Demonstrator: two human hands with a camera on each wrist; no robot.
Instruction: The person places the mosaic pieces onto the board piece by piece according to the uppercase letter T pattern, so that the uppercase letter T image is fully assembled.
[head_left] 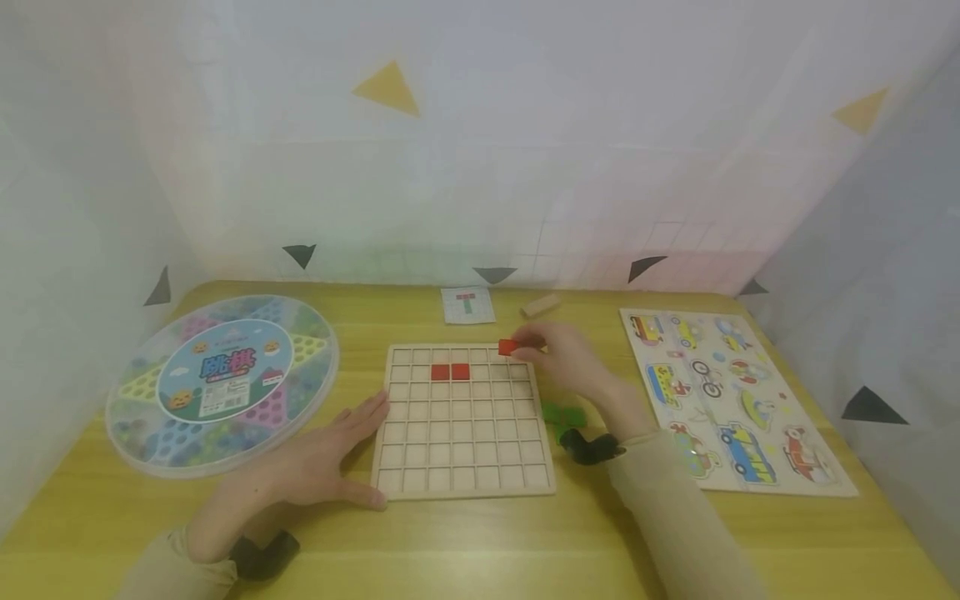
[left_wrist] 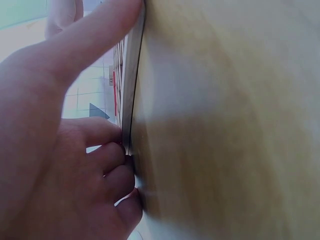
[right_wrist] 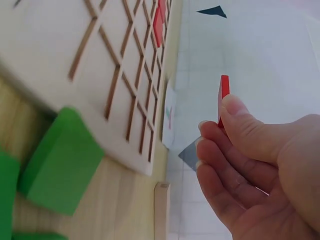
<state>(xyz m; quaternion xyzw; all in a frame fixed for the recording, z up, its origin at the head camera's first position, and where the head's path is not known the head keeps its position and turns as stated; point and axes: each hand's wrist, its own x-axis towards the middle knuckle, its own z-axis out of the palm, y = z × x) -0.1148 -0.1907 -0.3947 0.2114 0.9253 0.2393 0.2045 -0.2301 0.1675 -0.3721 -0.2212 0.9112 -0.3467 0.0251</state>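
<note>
A wooden grid board (head_left: pixel 465 433) lies on the table with two red square tiles (head_left: pixel 450 372) side by side in its second row from the back. My left hand (head_left: pixel 318 458) rests against the board's left edge, fingers and thumb spread; the left wrist view shows the thumb and fingers touching its rim (left_wrist: pixel 131 75). Between thumb and fingers, my right hand (head_left: pixel 562 358) pinches another red square tile (right_wrist: pixel 224 100), raised over the board's back right corner. Several green tiles (head_left: pixel 564 415) lie beside the board's right edge, under the right wrist.
Behind the board are a small card (head_left: pixel 453 315) printed with a red and green T and a wooden block (head_left: pixel 540 306). A round Chinese checkers set (head_left: pixel 225 375) stands at left. At right lies a vehicle picture puzzle board (head_left: pixel 727 383). Pale walls (head_left: pixel 480 167) enclose the table.
</note>
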